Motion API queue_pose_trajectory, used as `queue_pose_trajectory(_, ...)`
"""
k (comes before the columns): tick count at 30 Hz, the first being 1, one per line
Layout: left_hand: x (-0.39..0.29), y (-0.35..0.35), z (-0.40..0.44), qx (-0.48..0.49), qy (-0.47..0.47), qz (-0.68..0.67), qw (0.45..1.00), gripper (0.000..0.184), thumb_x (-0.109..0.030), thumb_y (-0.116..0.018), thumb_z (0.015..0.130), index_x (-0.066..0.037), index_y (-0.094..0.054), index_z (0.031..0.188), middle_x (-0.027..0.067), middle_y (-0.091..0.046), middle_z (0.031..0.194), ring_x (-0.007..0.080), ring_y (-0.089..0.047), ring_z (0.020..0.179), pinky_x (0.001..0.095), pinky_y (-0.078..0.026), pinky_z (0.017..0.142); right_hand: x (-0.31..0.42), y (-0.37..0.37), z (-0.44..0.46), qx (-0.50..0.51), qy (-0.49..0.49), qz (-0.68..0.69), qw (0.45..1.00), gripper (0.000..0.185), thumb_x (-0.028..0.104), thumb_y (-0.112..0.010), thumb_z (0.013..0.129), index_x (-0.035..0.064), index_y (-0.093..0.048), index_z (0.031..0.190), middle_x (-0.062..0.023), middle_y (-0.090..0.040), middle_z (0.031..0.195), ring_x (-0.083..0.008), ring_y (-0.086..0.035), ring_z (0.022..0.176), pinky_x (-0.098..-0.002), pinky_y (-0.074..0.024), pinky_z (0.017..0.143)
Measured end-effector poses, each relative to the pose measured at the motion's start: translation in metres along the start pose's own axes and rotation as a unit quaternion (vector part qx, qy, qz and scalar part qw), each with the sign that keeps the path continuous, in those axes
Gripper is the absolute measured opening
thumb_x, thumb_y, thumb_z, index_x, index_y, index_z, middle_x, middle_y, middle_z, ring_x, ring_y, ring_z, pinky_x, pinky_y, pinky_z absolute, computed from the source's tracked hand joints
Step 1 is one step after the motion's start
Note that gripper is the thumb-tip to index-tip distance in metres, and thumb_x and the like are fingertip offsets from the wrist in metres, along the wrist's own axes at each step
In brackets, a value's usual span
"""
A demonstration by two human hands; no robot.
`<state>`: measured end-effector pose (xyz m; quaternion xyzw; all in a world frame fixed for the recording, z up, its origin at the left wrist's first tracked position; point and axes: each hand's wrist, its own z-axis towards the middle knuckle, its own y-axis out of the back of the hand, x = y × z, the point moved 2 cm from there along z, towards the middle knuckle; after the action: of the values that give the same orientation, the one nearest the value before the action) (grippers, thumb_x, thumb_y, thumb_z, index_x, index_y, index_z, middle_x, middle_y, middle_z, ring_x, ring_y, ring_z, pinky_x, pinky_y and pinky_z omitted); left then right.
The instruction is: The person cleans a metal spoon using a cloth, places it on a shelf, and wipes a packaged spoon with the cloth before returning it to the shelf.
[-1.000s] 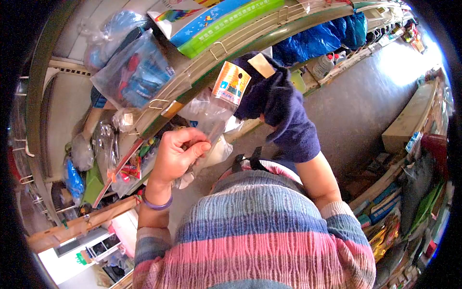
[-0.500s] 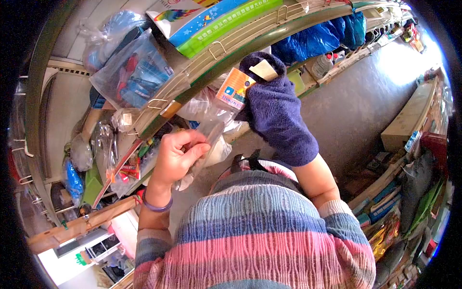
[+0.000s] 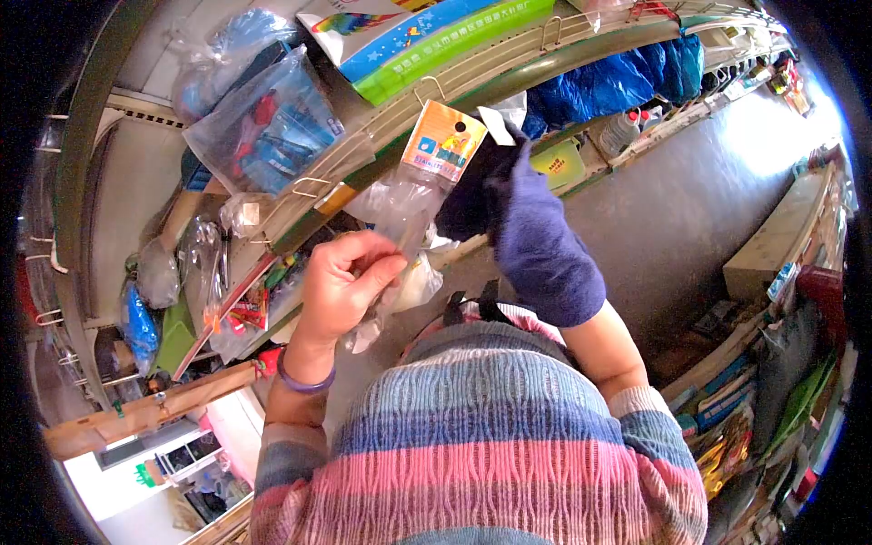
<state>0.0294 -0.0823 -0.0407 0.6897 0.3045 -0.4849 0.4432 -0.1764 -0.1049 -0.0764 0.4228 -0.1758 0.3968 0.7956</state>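
My left hand (image 3: 350, 282) pinches a clear plastic packet (image 3: 400, 213) between thumb and fingers. The packet stands up at a slant, and an orange printed header card (image 3: 443, 141) tops it. What lies inside the packet is hard to make out. A dark navy cloth, like a mitt or a sock (image 3: 549, 259), covers my right hand up to the wrist, so its fingers are hidden. The cloth's dark far end is close behind the header card; I cannot tell whether they touch. A small pale tag (image 3: 496, 127) shows at the top of the cloth.
To the left is a shelf with a rail (image 3: 400, 118), holding a bagged blue-and-red item (image 3: 272, 136) and a green-and-blue box (image 3: 436, 50). Blue plastic bags (image 3: 599, 86) sit farther back. Along the right runs another low shelf with a cardboard box (image 3: 772, 227). Grey floor (image 3: 654, 209) lies between.
The covered right hand has turned, and its dark end now sits behind the header card. The packet has shifted slightly upward, showing more of its card. My left hand keeps its pinch.
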Motion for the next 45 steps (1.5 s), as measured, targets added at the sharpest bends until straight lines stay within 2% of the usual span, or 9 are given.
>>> queue_pose_trajectory(9, -0.016, -0.012, -0.002, -0.041, -0.058, 0.106, 0.992, 0.009, -0.007, -0.067, 0.078, 0.000, -0.061, 0.077, -0.0043, -0.053, 0.058, 0.0011, -0.043, 0.051, 0.0177, -0.033, 0.046, 0.012, 0.016, 0.004, -0.049, -0.012, -0.129, 0.990, 0.009, 0.010, -0.062, 0.063, 0.0061, -0.056, 0.069, -0.0134, -0.057, 0.067, -0.0336, -0.057, 0.069, -0.0427, -0.0447, 0.061)
queue_pose_trajectory(10, -0.015, -0.011, -0.004, -0.039, -0.044, 0.093, 0.994, 0.009, -0.007, -0.066, 0.079, 0.000, -0.061, 0.077, -0.0039, -0.054, 0.058, 0.0013, -0.044, 0.051, 0.0179, -0.033, 0.046, 0.013, 0.019, 0.000, 0.006, -0.039, -0.099, 0.994, 0.019, 0.010, -0.060, 0.064, 0.0013, -0.050, 0.077, -0.0210, -0.053, 0.078, -0.0416, -0.049, 0.076, -0.0455, -0.0402, 0.067)
queue_pose_trajectory(15, -0.018, -0.014, -0.006, -0.057, -0.034, -0.090, 0.994, 0.010, -0.006, -0.060, 0.085, 0.003, -0.059, 0.080, -0.0009, -0.057, 0.061, 0.0030, -0.048, 0.052, 0.0199, -0.038, 0.046, 0.003, 0.011, 0.008, -0.043, -0.062, 0.009, 0.997, 0.019, 0.010, -0.061, 0.064, 0.0018, -0.052, 0.077, -0.0196, -0.054, 0.075, -0.0403, -0.051, 0.073, -0.0447, -0.0418, 0.064)
queue_pose_trajectory(19, -0.013, -0.010, -0.001, -0.040, -0.050, -0.031, 0.997, 0.011, -0.006, -0.058, 0.086, 0.002, -0.058, 0.093, 0.0068, -0.063, 0.076, 0.0129, -0.061, 0.062, 0.0256, -0.050, 0.053, 0.012, -0.002, 0.011, -0.031, -0.040, 0.065, 0.997, 0.018, 0.010, -0.061, 0.064, 0.0022, -0.053, 0.078, -0.0184, -0.055, 0.073, -0.0392, -0.053, 0.071, -0.0440, -0.0432, 0.063)
queue_pose_trajectory(28, -0.013, -0.022, -0.001, -0.047, -0.033, -0.012, 0.998, 0.011, -0.002, -0.064, 0.080, -0.001, -0.059, 0.090, 0.0029, -0.062, 0.070, 0.0087, -0.058, 0.059, 0.0217, -0.046, 0.053, 0.014, 0.001, 0.013, -0.087, -0.023, 0.025, 0.996, 0.017, 0.011, -0.062, 0.064, 0.0032, -0.056, 0.078, -0.0159, -0.057, 0.068, -0.0368, -0.057, 0.066, -0.0426, -0.0461, 0.058)
queue_pose_trajectory(36, -0.025, -0.026, 0.005, -0.117, -0.077, 0.008, 0.990, 0.009, -0.001, -0.066, 0.077, -0.002, -0.059, 0.081, -0.0010, -0.058, 0.063, 0.0042, -0.052, 0.055, 0.0195, -0.041, 0.050, 0.038, -0.016, -0.005, 0.149, 0.073, -0.195, 0.967, 0.026, 0.009, -0.057, 0.067, -0.0015, -0.054, 0.090, -0.0202, -0.056, 0.073, -0.0369, -0.059, 0.069, -0.0447, -0.0479, 0.059)
queue_pose_trajectory(38, -0.025, -0.029, 0.006, -0.131, -0.121, 0.032, 0.983, 0.007, -0.001, -0.066, 0.077, -0.002, -0.059, 0.077, -0.0042, -0.056, 0.060, 0.0020, -0.050, 0.051, 0.0186, -0.039, 0.045, 0.045, -0.011, 0.006, 0.113, -0.011, -0.045, 0.993, 0.023, 0.014, -0.060, 0.062, 0.0044, -0.061, 0.082, -0.0212, -0.056, 0.074, -0.0389, -0.060, 0.069, -0.0479, -0.0488, 0.057)
queue_pose_trajectory(40, -0.025, -0.030, 0.006, -0.113, -0.099, 0.017, 0.989, 0.008, -0.001, -0.066, 0.077, -0.002, -0.058, 0.074, -0.0051, -0.053, 0.058, 0.0014, -0.048, 0.050, 0.0185, -0.037, 0.045, 0.048, 0.003, 0.015, -0.015, -0.263, 0.180, 0.948, 0.019, 0.014, -0.060, 0.062, 0.0053, -0.062, 0.080, -0.0204, -0.058, 0.081, -0.0379, -0.060, 0.073, -0.0474, -0.0488, 0.061)
queue_pose_trajectory(45, -0.025, -0.027, 0.003, -0.085, -0.075, 0.007, 0.994, 0.010, -0.001, -0.065, 0.078, -0.002, -0.056, 0.074, -0.0035, -0.052, 0.058, 0.0022, -0.048, 0.051, 0.0189, -0.037, 0.046, 0.028, 0.010, 0.017, -0.053, 0.038, -0.140, 0.988, 0.013, 0.013, -0.059, 0.065, 0.0073, -0.063, 0.077, -0.0185, -0.059, 0.089, -0.0349, -0.059, 0.077, -0.0448, -0.0485, 0.060)
